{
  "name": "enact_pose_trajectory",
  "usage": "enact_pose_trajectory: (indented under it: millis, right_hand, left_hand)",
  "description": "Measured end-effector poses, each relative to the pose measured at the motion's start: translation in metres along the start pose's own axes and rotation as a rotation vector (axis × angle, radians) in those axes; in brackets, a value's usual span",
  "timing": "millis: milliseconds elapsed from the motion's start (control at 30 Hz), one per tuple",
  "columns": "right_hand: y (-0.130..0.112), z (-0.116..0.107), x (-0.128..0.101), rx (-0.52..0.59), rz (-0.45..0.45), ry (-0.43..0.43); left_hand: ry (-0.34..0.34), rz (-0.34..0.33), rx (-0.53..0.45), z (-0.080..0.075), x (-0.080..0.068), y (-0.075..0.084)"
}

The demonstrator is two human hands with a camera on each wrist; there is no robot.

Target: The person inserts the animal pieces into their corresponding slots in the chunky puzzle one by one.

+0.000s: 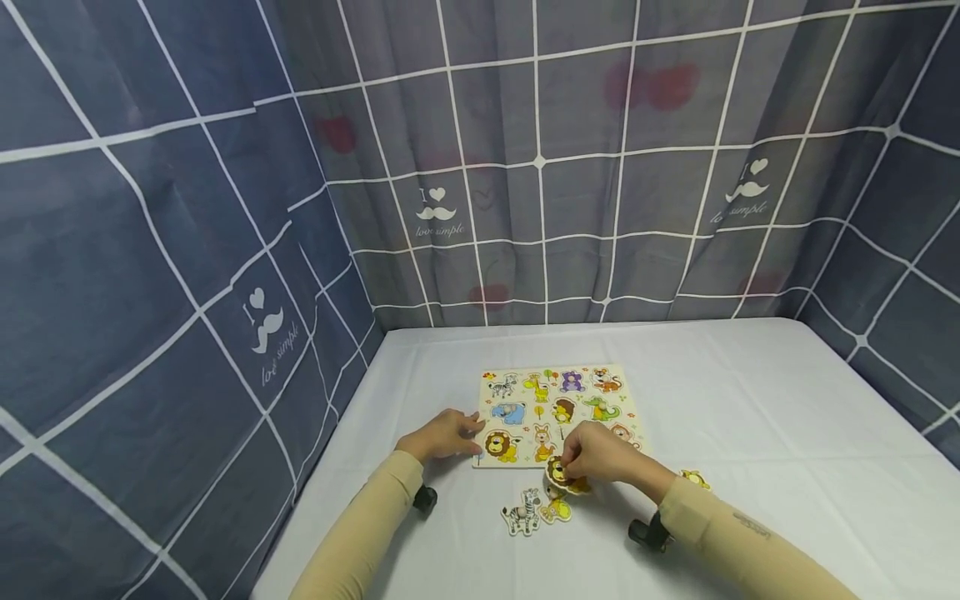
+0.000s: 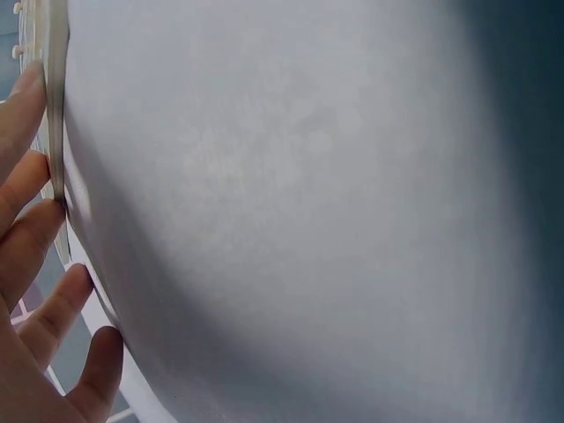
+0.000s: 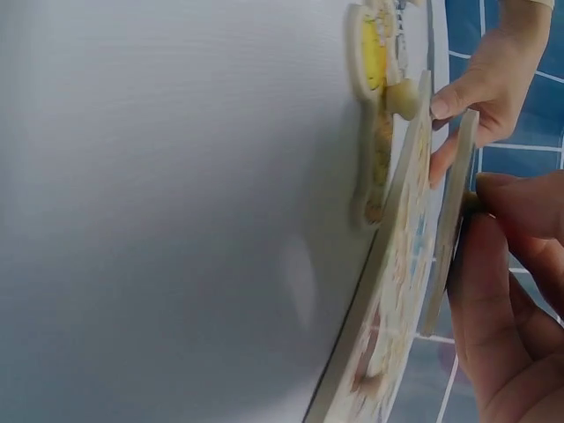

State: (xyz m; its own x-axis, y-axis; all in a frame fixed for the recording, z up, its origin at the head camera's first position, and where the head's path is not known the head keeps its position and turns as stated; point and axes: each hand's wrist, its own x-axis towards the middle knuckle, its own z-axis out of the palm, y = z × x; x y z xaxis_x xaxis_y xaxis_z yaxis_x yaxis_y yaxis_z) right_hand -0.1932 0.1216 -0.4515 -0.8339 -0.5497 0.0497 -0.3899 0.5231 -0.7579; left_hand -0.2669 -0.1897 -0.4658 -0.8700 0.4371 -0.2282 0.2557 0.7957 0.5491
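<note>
While the puzzle board (image 1: pixel 557 414) lies flat on the white table (image 1: pixel 750 433) with only the left hand (image 1: pixel 444 435) steadying its near left edge, fingers fairly straight against the rim, a push from the other side could slide it. The right hand (image 1: pixel 600 457) pinches the lion-like animal piece (image 1: pixel 558 473) by its small peg just over the board's near edge, so a loose pinch might let it tip or drop. It could also knock the zebra piece (image 1: pixel 522 512) lying loose just below.
</note>
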Motion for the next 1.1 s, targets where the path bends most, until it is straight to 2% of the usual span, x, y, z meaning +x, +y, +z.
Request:
enact_pose_trajectory:
  millis: [233,400,700,867,1100]
  right_hand:
    - [-0.009,0.009,0.021,-0.035,-0.037,0.013]
    - [-0.013,0.018,0.033,0.007,-0.03,0.01]
    - [-0.015,0.028,0.054,0.064,0.045,0.024]
    - [-0.017,0.029,0.067,0.052,0.061,0.047]
    - [-0.021,0.032,0.083,-0.005,0.056,0.028]
  left_hand:
    - [-0.006,0.012,0.002,0.0,-0.001,0.0]
    - [-0.006,0.04,0.014,0.002,-0.002,-0.003]
    - [-0.014,0.073,0.041,0.002,-0.002,-0.002]
    - [-0.018,0.047,0.055,-0.002,0.0,0.002]
    - [-0.013,0.024,0.067,-0.004,-0.002,0.005]
